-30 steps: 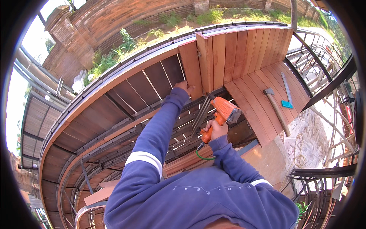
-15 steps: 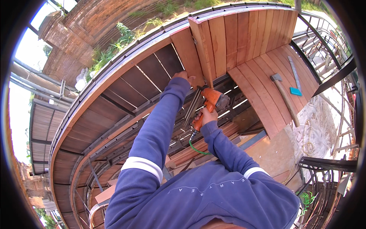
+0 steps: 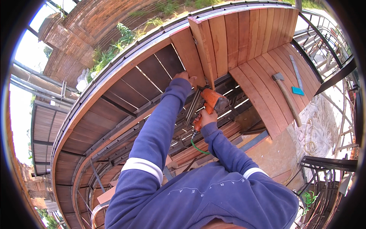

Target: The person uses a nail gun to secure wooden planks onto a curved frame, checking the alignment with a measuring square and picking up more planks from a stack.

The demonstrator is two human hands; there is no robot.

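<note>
My right hand (image 3: 208, 117) is wrapped around the handle of an orange nail gun (image 3: 215, 100). The gun's nose points up and left, at the lower end of an upright reddish board, and its dark magazine slants down beside the grip. A green air hose (image 3: 199, 148) runs from the handle's base. Just left of the nose, my left hand (image 3: 185, 77) is closed at the lower part of a reddish wooden board (image 3: 185, 51) on the curved backrest. Its fingers are partly hidden by the sleeve and wrist. Beside that board, a plank panel (image 3: 207, 57) stands out from the backrest.
On the slatted seat (image 3: 263, 91) at right lie a hatchet (image 3: 286, 97), a metal ruler (image 3: 295, 72) and a teal block (image 3: 297, 91). Dark metal framing with gaps runs below the gun. Loose planks (image 3: 213, 141) lie under the frame. A brick wall (image 3: 84, 38) stands beyond.
The view has shifted very slightly, so the seat and tools appear a little further right and the nail gun barely tilted. Both hands keep their places.
</note>
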